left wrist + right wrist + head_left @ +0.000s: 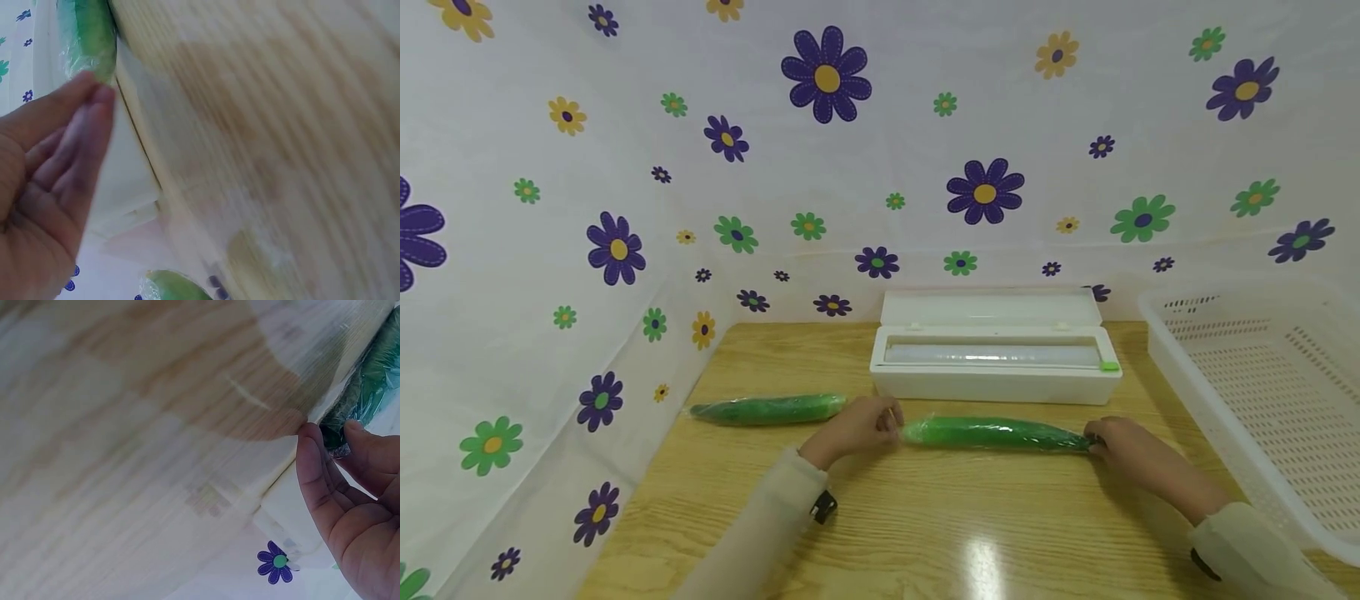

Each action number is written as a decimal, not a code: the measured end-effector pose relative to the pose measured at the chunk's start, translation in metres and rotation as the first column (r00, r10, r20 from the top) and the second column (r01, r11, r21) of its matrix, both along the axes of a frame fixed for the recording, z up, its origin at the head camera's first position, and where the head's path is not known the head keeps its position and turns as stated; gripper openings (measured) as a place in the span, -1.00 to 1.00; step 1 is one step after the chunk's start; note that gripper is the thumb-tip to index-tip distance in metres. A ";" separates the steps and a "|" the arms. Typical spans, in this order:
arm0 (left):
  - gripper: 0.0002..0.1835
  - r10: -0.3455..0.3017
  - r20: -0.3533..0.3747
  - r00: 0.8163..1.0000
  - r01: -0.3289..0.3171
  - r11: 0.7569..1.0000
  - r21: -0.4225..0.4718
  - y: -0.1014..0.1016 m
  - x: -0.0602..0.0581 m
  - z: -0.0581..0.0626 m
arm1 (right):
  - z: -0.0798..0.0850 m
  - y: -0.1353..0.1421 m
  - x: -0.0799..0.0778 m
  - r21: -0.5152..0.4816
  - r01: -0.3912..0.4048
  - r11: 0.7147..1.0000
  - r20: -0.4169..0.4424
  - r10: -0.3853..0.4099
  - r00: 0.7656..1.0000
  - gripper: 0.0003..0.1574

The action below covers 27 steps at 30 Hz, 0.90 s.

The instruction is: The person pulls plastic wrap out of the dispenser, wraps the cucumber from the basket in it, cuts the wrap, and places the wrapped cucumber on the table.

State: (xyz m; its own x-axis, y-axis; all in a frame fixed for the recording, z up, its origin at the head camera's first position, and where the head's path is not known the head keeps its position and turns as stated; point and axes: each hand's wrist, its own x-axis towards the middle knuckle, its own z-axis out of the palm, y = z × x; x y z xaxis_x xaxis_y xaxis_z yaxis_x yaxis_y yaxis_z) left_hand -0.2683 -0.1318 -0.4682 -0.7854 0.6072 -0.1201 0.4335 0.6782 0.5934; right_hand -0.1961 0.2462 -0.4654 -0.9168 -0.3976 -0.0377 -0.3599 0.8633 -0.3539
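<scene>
A cucumber wrapped in clear film [996,433] lies crosswise on the table between both hands. At its pale left end, the left hand [861,427] pinches the film between thumb and fingertips, as the left wrist view shows with the hand [47,159] close up. The right hand [1123,450] holds the dark right tip; in the right wrist view its thumb and fingers grip the wrapped end [337,434]. A second wrapped cucumber [767,409] rests to the left, just behind the left wrist.
Behind the cucumbers stands a white cling film box [996,385] with its lid up, a film roll [992,355] inside and a green slider [1108,367] at its right. A white plastic basket [1206,417] stands at the right. Flowered cloth [865,167] hangs behind and left of the wooden table [925,525].
</scene>
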 end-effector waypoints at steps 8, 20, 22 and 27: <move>-0.92 0.053 -0.032 0.998 -0.052 0.998 0.026 0.006 -0.002 -0.003 | -0.001 0.000 -0.001 0.017 -0.012 1.000 -0.041 0.013 0.999 -0.92; -0.50 -0.104 -0.102 0.989 0.092 0.989 -0.115 0.018 -0.007 0.000 | -0.006 0.002 0.000 -0.051 -0.046 0.998 -0.067 0.043 0.997 -0.64; -0.46 -0.157 -0.124 0.980 0.139 0.980 -0.139 0.020 -0.008 -0.001 | -0.005 0.002 0.000 -0.070 -0.048 0.996 -0.051 0.045 0.998 -0.58; -0.45 -0.265 -0.137 0.954 0.252 0.962 -0.107 0.023 -0.005 -0.002 | -0.002 0.000 0.001 -0.056 -0.059 0.997 -0.065 0.056 0.996 -0.58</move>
